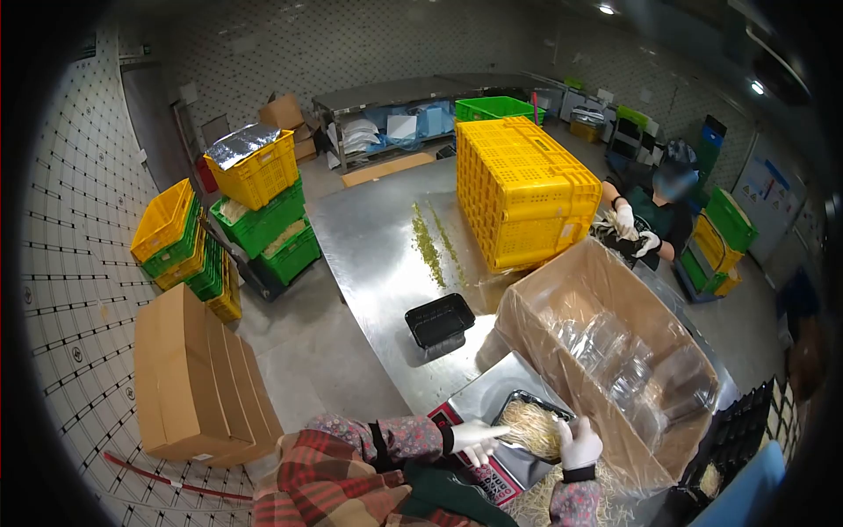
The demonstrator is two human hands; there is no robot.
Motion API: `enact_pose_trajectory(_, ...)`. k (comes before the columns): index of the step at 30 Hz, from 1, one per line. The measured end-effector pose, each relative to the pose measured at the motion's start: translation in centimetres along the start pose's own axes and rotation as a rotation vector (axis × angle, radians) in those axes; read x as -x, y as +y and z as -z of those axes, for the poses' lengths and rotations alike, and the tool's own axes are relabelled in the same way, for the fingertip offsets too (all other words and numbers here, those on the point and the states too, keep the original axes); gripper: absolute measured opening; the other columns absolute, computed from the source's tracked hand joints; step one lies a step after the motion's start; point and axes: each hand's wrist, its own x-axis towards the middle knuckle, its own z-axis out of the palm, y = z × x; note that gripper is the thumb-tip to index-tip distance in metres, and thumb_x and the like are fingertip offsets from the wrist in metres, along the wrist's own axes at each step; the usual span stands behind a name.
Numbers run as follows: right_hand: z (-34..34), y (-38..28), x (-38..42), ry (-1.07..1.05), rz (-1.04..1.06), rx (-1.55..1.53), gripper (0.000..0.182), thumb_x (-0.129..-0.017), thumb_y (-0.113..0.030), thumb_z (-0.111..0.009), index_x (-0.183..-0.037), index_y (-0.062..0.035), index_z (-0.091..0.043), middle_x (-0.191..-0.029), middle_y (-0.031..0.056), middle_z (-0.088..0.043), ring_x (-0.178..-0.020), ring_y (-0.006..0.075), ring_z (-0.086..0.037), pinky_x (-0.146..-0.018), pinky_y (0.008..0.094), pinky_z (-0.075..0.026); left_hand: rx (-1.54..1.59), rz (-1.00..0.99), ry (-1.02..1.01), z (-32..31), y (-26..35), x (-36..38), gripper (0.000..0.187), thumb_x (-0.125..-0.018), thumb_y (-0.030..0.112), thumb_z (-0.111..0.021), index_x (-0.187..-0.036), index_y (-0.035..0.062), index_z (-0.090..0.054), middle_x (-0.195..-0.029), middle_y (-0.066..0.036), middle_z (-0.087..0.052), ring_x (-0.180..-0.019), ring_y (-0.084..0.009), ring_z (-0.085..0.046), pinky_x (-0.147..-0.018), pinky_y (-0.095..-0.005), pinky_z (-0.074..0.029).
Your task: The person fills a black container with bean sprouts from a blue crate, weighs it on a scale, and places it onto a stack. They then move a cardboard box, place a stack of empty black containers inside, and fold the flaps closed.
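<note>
A black plastic tray (505, 406) filled with pale bean sprouts (532, 428) sits on the metal plate of a weighing scale (492, 382). My left hand (475, 441), in a white glove, is at the tray's left side, its index finger stretched towards the sprouts. At the right rim, my gloved right hand (580, 446) has its fingers closed; what they pinch is hidden. Loose sprouts (536, 506) lie below the scale. Farther up the steel table stands another black tray (439, 321) with no sprouts visible in it.
Right of the scale stands a large cardboard box (606, 351) lined with clear plastic. Yellow crates (522, 193) stand behind it, and a co-worker (654, 211) works beyond. Several black trays (738, 448) are at the right. Cartons (189, 378) and stacked crates (189, 246) line the left.
</note>
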Motion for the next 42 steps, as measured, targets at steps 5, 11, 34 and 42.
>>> enact_pose_trajectory(5,-7.7,-5.2,-3.9,-0.131,0.176,0.351,0.064,-0.088,-0.045,-0.057,-0.14,-0.0111,-0.041,-0.138,0.0154,-0.047,-0.126,0.0308,-0.043,-0.107,0.0501,-0.025,0.134,0.026,-0.148,-2.3,-1.6,-2.1,0.075,-0.088,0.059,-0.055,-0.117,-0.0102,-0.052,-0.106,-0.02,-0.064,-0.076,-0.0247,-0.069,-0.058,-0.0367,-0.059)
enact_pose_trajectory(11,-6.6,-4.8,-5.4,-0.175,0.137,0.226,0.052,-0.09,-0.047,-0.052,-0.126,-0.0102,-0.057,-0.097,0.0148,-0.068,-0.093,0.0305,-0.062,-0.084,0.0456,-0.04,0.111,-0.001,-0.135,-2.4,-0.5,-1.3,0.054,-0.093,0.042,-0.056,-0.112,-0.008,-0.056,-0.092,-0.019,-0.069,-0.064,-0.024,-0.069,-0.053,-0.0346,-0.058)
enact_pose_trajectory(34,13.7,27.3,22.8,1.066,-0.802,-0.857,0.019,-0.088,-0.015,-0.066,-0.097,0.0017,-0.067,-0.087,-0.0017,-0.065,-0.076,0.0065,-0.057,-0.07,0.0224,-0.047,0.021,-0.441,0.282,2.8,5.8,-6.9,0.024,-0.097,0.031,-0.052,-0.092,0.0071,-0.055,-0.069,-0.004,-0.055,-0.048,-0.0105,-0.048,-0.038,-0.0218,-0.038)
enact_pose_trajectory(42,20.4,51.3,13.1,1.488,-0.733,-0.933,0.009,-0.089,-0.014,-0.063,-0.086,-0.005,-0.06,-0.073,0.0022,-0.06,-0.05,0.0106,-0.051,-0.043,0.0278,-0.047,-0.191,-0.485,0.768,6.3,4.0,-3.1,0.028,-0.095,0.039,-0.054,-0.095,0.0108,-0.056,-0.072,-0.004,-0.061,-0.051,-0.015,-0.057,-0.044,-0.0271,-0.047)
